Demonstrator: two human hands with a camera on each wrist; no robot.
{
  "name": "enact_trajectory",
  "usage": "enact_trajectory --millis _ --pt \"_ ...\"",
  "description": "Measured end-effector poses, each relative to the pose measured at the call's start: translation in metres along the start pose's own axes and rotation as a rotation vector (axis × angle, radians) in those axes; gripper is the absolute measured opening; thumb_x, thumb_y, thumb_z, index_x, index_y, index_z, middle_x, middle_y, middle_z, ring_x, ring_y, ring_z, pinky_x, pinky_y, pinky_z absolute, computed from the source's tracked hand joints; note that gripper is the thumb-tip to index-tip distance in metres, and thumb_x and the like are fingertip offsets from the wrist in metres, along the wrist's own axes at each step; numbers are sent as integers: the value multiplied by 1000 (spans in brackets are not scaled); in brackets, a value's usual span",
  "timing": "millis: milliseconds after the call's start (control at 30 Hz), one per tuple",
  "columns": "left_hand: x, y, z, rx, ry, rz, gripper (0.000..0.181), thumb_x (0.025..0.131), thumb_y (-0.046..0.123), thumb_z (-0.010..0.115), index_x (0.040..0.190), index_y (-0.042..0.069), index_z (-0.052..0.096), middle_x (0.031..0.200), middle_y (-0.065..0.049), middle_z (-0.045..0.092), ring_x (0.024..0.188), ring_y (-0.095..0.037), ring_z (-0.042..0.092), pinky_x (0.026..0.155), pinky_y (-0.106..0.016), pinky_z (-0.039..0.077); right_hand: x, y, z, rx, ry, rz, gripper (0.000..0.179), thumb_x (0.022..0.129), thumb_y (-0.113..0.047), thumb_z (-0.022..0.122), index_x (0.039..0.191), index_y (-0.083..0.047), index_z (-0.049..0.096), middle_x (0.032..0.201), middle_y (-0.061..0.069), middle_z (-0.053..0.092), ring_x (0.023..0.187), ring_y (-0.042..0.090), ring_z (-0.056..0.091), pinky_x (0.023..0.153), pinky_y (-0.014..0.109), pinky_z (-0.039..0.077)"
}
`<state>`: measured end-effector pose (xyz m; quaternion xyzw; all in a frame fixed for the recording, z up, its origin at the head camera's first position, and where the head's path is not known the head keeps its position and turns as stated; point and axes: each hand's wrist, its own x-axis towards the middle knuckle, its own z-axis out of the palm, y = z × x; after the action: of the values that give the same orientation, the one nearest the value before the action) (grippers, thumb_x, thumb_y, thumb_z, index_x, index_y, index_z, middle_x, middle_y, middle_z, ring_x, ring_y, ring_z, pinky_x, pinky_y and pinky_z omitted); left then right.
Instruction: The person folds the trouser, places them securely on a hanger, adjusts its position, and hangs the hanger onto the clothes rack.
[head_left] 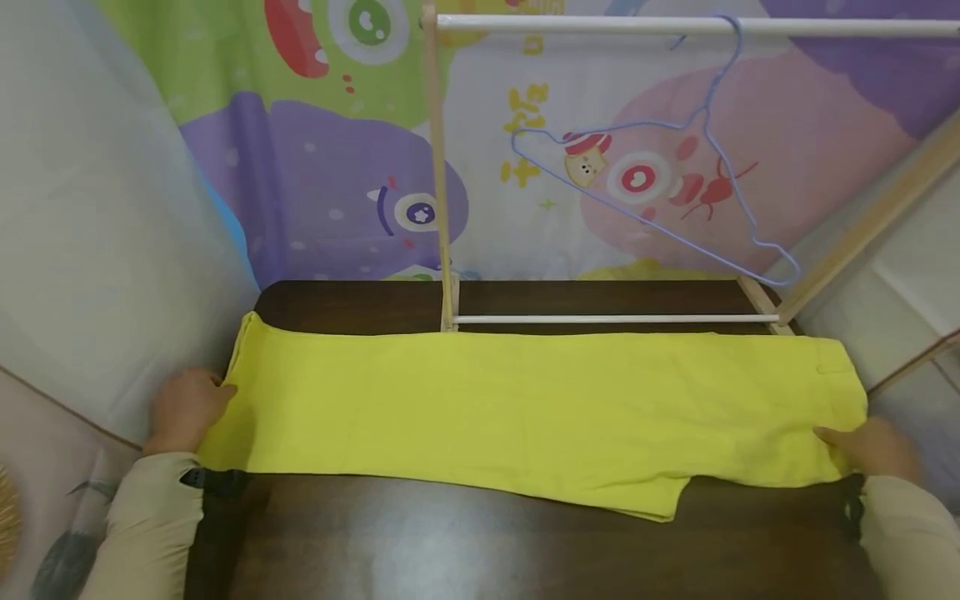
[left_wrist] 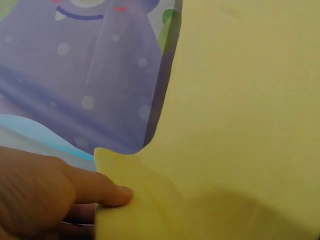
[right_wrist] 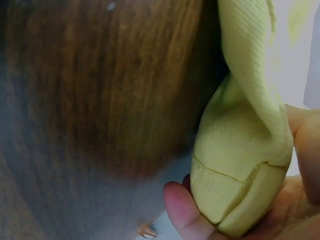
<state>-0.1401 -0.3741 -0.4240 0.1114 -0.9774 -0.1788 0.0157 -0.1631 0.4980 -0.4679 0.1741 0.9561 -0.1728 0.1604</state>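
Yellow trousers (head_left: 487,400), folded lengthwise, stretch across the dark wooden table (head_left: 420,542) from left to right. My left hand (head_left: 187,408) pinches the leg end; in the left wrist view its thumb (left_wrist: 112,195) lies on top of the cloth. At the opposite end my right hand (head_left: 877,450) holds the waist end. The right wrist view shows the bunched, seamed edge of the trousers (right_wrist: 240,185) between its fingers. A pointed crotch corner juts toward the front edge of the table.
Behind the trousers stands a wooden rack with a white top rail (head_left: 585,25) and a low white bar (head_left: 615,319). A blue wire hanger (head_left: 652,221) hangs from the top rail. A cartoon-printed curtain (head_left: 322,183) covers the back, and pale cloth walls (head_left: 82,250) flank the table.
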Motion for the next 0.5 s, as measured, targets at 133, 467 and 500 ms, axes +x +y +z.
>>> enact_trajectory --millis 133,467,500 --pt "5 2 -8 20 -142 0 35 89 17 61 93 -18 64 91 -31 65 75 -43 60 62 -49 48 2 2 4 3 3 49 86 89 -64 55 89 22 54 79 30 59 67 34 59 58 47 50" --pt "8 -6 -15 -80 -282 12 48 94 22 59 112 -22 57 100 -34 61 88 -46 59 74 -52 49 -7 -2 9 38 38 34 80 93 -53 56 94 26 46 80 32 55 70 36 57 62 48 50" --pt "7 -5 -16 -109 -293 2 48 96 22 58 113 -22 56 96 -32 62 84 -43 60 72 -50 50 -9 -2 9 39 36 31 78 93 -52 56 94 26 46 80 32 55 69 36 57 62 48 50"
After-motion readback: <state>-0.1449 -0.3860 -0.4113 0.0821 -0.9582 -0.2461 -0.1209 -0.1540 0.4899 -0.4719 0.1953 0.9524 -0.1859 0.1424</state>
